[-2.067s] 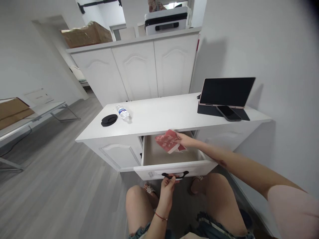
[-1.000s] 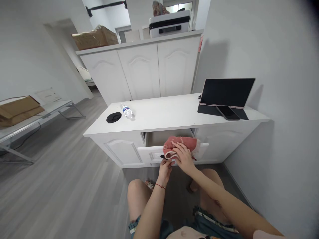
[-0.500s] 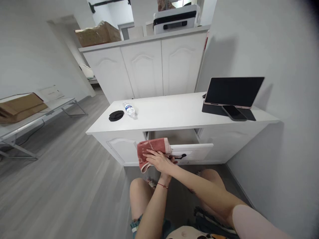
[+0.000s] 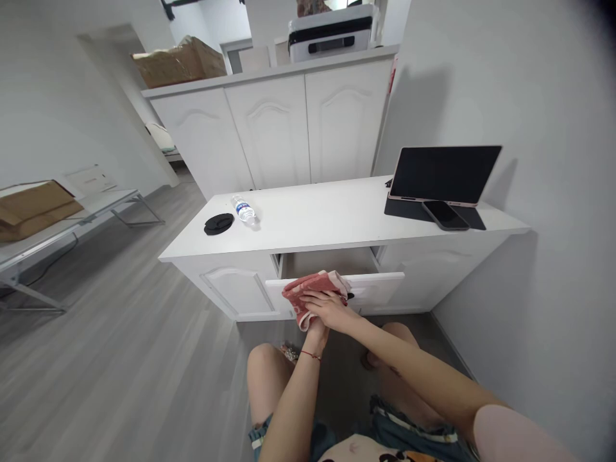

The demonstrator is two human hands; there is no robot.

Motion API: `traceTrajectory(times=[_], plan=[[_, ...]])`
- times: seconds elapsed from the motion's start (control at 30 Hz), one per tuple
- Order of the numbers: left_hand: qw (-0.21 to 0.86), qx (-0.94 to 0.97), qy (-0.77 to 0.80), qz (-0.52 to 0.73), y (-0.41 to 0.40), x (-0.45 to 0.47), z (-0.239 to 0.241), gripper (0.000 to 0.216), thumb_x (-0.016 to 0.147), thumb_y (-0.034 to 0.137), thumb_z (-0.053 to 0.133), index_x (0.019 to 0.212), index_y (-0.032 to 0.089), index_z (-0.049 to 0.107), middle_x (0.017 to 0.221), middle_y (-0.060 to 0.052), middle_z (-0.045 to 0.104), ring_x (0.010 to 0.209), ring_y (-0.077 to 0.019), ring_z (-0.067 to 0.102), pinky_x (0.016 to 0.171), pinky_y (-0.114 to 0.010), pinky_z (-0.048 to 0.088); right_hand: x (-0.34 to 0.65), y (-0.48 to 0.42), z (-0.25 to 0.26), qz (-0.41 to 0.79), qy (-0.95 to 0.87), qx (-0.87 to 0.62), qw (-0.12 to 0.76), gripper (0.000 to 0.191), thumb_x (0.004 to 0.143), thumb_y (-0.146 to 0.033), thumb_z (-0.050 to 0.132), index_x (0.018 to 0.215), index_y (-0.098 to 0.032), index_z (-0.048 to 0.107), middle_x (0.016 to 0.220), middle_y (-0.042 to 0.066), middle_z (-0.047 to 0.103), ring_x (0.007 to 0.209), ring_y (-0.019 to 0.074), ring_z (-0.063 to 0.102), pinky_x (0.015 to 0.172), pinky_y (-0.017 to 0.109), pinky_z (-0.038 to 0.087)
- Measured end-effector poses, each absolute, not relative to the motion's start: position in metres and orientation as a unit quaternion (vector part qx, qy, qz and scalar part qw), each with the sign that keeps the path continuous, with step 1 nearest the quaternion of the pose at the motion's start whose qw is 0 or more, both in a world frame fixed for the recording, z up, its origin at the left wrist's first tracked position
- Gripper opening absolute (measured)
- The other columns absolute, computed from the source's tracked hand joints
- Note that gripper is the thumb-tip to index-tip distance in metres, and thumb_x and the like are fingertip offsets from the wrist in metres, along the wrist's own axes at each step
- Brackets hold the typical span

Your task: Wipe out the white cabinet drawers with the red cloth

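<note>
A folded red towel (image 4: 308, 290) with pale edges and a pale pattern is held before the pulled-out white drawer (image 4: 375, 289), hiding part of its front. My left hand (image 4: 318, 330) supports the towel from below, gripping it; most of its fingers are hidden under the cloth. A thin red bracelet circles that wrist. Across the top of the towel lies my right hand (image 4: 334, 310), its fingers stretched out flat over the fabric. The dark drawer handle (image 4: 351, 296) shows just past the towel's right edge.
On the white cabinet top (image 4: 308, 218) are a plastic bottle (image 4: 244, 210), a black round item (image 4: 219, 223), a tablet (image 4: 445, 173) on a stand and a phone (image 4: 445, 215). My knees flank the drawer. A cardboard box (image 4: 38, 208) rests on a table at left.
The towel and both hands have moved slightly right along the drawer front, uncovering its left end. The towel has tilted, its right corner now bent up. The view has shifted slightly.
</note>
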State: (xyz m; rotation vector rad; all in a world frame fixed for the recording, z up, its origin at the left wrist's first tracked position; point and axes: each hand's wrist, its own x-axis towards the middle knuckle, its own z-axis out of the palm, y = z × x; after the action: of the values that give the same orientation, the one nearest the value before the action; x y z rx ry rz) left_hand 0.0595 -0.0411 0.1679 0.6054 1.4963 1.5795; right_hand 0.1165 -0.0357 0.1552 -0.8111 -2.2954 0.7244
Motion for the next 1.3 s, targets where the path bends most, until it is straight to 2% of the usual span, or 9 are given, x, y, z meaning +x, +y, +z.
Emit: traceTrajectory(times=[0.13,0.27,0.33,0.43,0.67,1.0,1.1,1.2,1.3], plan=[[0.526,0.197,0.514,0.648,-0.047,0.051,0.151,0.008,0.074,0.018,0.058,0.078,0.020,0.065,0.106,-0.017,0.065,0.114,-0.0328,0.054,0.095,-0.048,0.038,0.152,-0.038,0.164,0.101,-0.919,-0.305,0.229,0.035,0.087,-0.011,0.044,0.116,-0.022,0.061,0.134,0.007,0.055,0.131,0.0189,0.038,0.104,0.040,0.028],[0.605,0.190,0.433,0.640,-0.059,0.054,0.129,0.013,0.069,0.022,0.068,0.080,0.020,0.063,0.085,-0.008,0.067,0.083,-0.0212,0.064,0.078,-0.036,0.048,0.182,-0.046,0.165,0.010,-0.909,-0.338,0.243,0.037,0.086,-0.008,0.045,0.118,-0.021,0.060,0.131,0.006,0.058,0.128,0.0194,0.042,0.102,0.040,0.027],[0.647,0.185,0.387,0.630,-0.063,0.054,0.121,0.024,0.064,0.026,0.075,0.083,0.019,0.062,0.080,-0.005,0.067,0.072,-0.0161,0.062,0.072,-0.031,0.048,0.197,-0.048,0.162,-0.011,-0.898,-0.355,0.261,0.036,0.085,-0.008,0.046,0.116,-0.021,0.061,0.128,0.006,0.060,0.125,0.0203,0.043,0.101,0.040,0.027],[0.675,0.181,0.382,0.605,-0.064,0.052,0.117,0.038,0.060,0.035,0.080,0.088,0.019,0.060,0.083,-0.002,0.068,0.069,-0.0125,0.062,0.066,-0.025,0.045,0.219,-0.051,0.155,-0.035,-0.875,-0.386,0.288,0.036,0.085,-0.008,0.046,0.114,-0.021,0.062,0.124,0.006,0.063,0.120,0.0213,0.047,0.098,0.041,0.028],[0.670,0.166,0.423,0.587,-0.063,0.048,0.119,0.042,0.058,0.040,0.082,0.085,0.020,0.059,0.086,0.001,0.066,0.063,-0.0073,0.059,0.059,-0.020,0.037,0.248,-0.057,0.125,-0.054,-0.813,-0.473,0.335,0.040,0.079,-0.007,0.044,0.111,-0.021,0.063,0.116,0.008,0.064,0.114,0.0263,0.046,0.096,0.045,0.031],[0.704,0.123,0.413,0.564,-0.068,0.044,0.126,0.041,0.057,0.036,0.084,0.085,0.021,0.057,0.085,0.003,0.066,0.069,-0.0106,0.063,0.066,-0.024,0.041,0.195,-0.059,0.077,0.097,-0.593,-0.593,0.536,0.037,0.081,-0.021,0.040,0.117,-0.022,0.052,0.118,0.013,0.046,0.117,0.0280,0.043,0.097,0.049,0.037],[0.721,0.095,0.376,0.574,-0.075,0.042,0.131,0.038,0.058,0.028,0.084,0.080,0.021,0.055,0.080,0.003,0.065,0.073,-0.0137,0.065,0.071,-0.028,0.045,0.179,-0.057,0.072,0.177,-0.503,-0.620,0.575,0.038,0.080,-0.029,0.044,0.117,-0.020,0.050,0.117,0.014,0.047,0.118,0.0274,0.043,0.100,0.047,0.035],[0.722,0.085,0.358,0.586,-0.086,0.040,0.134,0.034,0.060,0.024,0.082,0.084,0.020,0.058,0.087,0.000,0.067,0.077,-0.0152,0.066,0.079,-0.032,0.048,0.166,-0.056,0.071,0.287,-0.416,-0.632,0.587,0.047,0.078,-0.041,0.049,0.119,-0.017,0.047,0.123,0.017,0.050,0.123,0.0278,0.042,0.104,0.047,0.031],[0.683,0.095,0.384,0.615,-0.100,0.033,0.132,0.032,0.062,0.023,0.079,0.088,0.018,0.063,0.095,-0.004,0.068,0.079,-0.0142,0.066,0.082,-0.030,0.047,0.153,-0.059,0.072,0.414,-0.323,-0.607,0.596,0.052,0.077,-0.044,0.051,0.122,-0.019,0.043,0.123,0.013,0.056,0.119,0.0243,0.049,0.100,0.042,0.039]])
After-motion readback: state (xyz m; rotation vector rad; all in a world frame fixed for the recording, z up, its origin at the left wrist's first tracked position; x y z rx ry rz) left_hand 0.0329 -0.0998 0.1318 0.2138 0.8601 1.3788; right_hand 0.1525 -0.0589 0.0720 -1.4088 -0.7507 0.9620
